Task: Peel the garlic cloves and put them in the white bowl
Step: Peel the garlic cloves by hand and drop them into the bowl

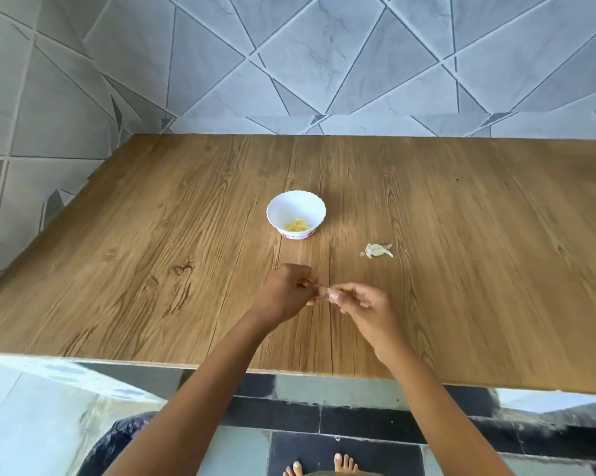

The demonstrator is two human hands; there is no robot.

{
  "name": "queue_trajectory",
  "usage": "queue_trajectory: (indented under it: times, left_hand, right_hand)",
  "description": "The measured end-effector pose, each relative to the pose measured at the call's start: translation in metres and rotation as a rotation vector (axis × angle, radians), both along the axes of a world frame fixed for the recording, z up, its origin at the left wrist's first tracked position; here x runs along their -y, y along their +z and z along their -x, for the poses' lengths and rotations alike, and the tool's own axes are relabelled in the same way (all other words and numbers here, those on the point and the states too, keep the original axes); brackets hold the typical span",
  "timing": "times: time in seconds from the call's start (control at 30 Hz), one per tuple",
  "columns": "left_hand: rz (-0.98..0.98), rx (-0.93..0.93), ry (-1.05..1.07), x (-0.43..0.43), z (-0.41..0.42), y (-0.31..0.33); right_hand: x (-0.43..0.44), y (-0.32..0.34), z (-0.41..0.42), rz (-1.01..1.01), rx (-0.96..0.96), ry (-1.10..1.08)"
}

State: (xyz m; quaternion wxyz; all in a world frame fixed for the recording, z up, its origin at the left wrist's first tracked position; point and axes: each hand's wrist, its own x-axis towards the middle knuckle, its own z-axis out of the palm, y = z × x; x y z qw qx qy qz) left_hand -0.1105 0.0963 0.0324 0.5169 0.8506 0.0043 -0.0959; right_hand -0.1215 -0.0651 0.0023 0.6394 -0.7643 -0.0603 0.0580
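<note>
A small garlic clove [327, 294] is pinched between both hands, just above the wooden table [152, 242] and near its front edge. The left hand [283, 293] curls its fingertips round 1 end; the right hand [362, 304] nips the other, apparently working the skin loose. Beyond them, the white bowl [278, 214] holds a few pale yellow peeled cloves [297, 225]; I can't count them. Right of the bowl lies a little heap of skins [377, 250], perhaps hiding 1 more clove. I'd judge the job nearly finished.
</note>
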Motion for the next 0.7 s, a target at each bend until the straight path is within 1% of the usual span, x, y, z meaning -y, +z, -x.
queue_trajectory:
  times: [0.1, 0.2, 0.3, 0.33, 0.47, 0.53, 0.57, 0.6, 0.63, 0.67, 0.7]
  left_hand:
    - [-0.072, 0.065, -0.063, 0.000, 0.001, 0.001]
    - [0.003, 0.056, -0.053, 0.002, 0.004, 0.001]
    - [0.087, 0.025, -0.030, 0.003, 0.008, 0.001]
    - [0.138, -0.006, -0.025, 0.003, 0.009, 0.001]
    - [0.395, -0.199, 0.040, 0.006, 0.012, 0.001]
    - [0.536, -0.292, 0.082, 0.008, 0.012, 0.001]
    - [0.589, -0.329, 0.104, 0.008, 0.013, 0.000]
    - [0.617, -0.344, 0.116, 0.008, 0.013, -0.001]
    - [0.602, -0.318, 0.114, 0.008, 0.014, -0.003]
    - [0.525, -0.236, 0.097, 0.006, 0.014, -0.006]
    - [0.392, -0.106, 0.064, 0.005, 0.014, -0.009]
  right_hand:
    - [0.001, 0.004, -0.002, -0.082, -0.092, 0.001]
    - [0.003, 0.007, -0.004, -0.097, -0.070, 0.045]
    - [0.003, 0.004, -0.007, -0.078, 0.003, 0.051]
    - [0.003, 0.003, -0.007, -0.025, 0.080, 0.056]
    - [0.003, -0.009, -0.011, 0.236, 0.637, 0.055]
    - [0.003, -0.012, -0.014, 0.314, 0.800, 0.033]
    - [0.003, -0.015, -0.015, 0.332, 0.815, 0.024]
    - [0.003, -0.014, -0.015, 0.308, 0.756, 0.030]
    - [0.002, -0.011, -0.013, 0.243, 0.604, 0.049]
    - [0.001, -0.005, -0.012, 0.137, 0.362, 0.075]
    - [0.000, 0.000, -0.011, 0.026, 0.084, 0.101]
